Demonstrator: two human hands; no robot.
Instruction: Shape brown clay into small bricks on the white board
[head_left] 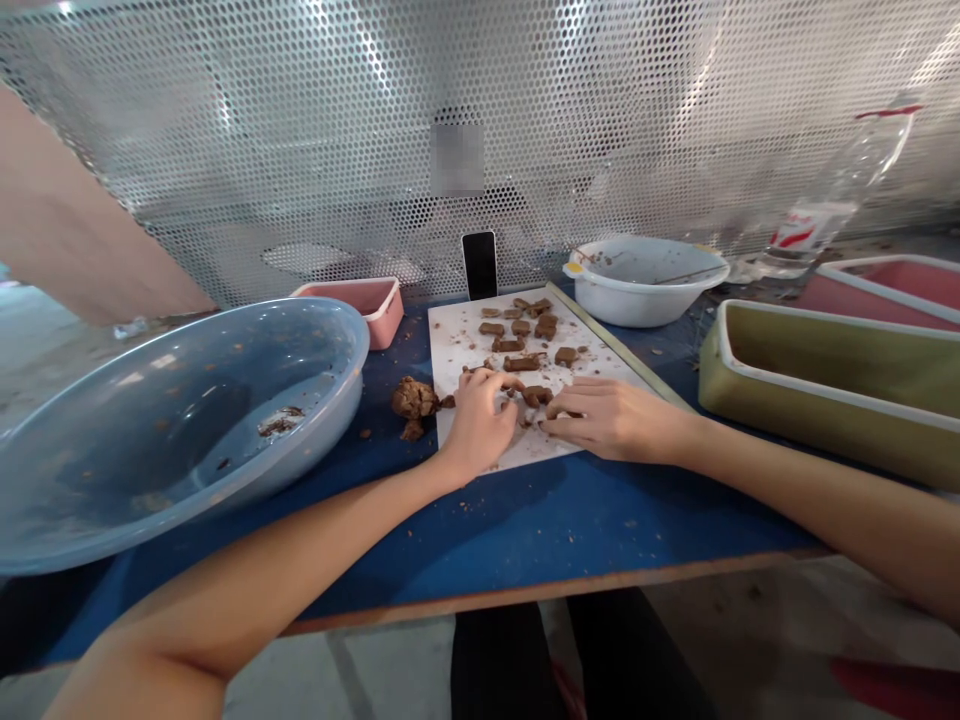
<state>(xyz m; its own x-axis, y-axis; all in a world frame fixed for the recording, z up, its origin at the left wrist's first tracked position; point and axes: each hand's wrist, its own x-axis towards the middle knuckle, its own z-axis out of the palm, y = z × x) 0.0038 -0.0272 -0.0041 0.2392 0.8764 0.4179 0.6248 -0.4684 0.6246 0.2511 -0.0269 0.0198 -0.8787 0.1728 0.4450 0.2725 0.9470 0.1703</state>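
Observation:
Both hands work low over a white board [465, 345] on the blue table. A small, lumpy piece of brown clay [536, 396] lies between them. My left hand [484, 420] is curled, its index fingertip at the left end of that piece and the thumb bent underneath. From the right, my right hand [611, 418] has its fingers bent together, with the tips against the other end. Several shaped clay pieces [523, 363] lie farther up the board among crumbs. A larger round clay lump [415, 397] sits just left of the board.
A big blue basin [330, 330] stands left, a pink tray [382, 310] behind it. A phone [480, 265] leans upright against perforated metal. Right are a strip [615, 345] along the board, a white basin [634, 302], a green planter [817, 390] and a plastic bottle [814, 225].

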